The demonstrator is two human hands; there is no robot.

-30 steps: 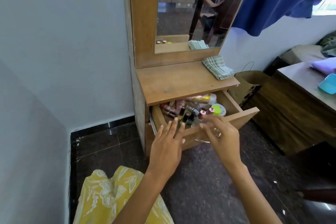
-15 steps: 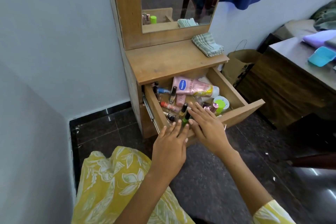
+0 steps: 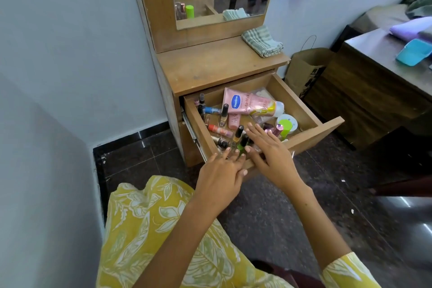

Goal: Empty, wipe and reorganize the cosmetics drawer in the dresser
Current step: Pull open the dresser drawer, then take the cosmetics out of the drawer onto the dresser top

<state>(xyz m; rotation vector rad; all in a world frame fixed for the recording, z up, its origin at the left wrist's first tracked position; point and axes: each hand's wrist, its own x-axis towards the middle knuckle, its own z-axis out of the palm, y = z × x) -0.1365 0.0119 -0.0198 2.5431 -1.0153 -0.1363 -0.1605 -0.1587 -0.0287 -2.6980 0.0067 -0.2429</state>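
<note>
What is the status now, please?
Left hand open at drawer front. Right hand open over cosmetics. Drawer open, still full. Nothing blocking.

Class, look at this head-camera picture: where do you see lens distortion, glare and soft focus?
Head view: wide-angle bending bows the wall corner at left and tilts the dresser; glare streaks the floor tiles at lower right; daylight from upper right; the drawer contents read sharp, Vaseline tube label legible, while the left hand, right hand and edges look slightly soft.
</note>
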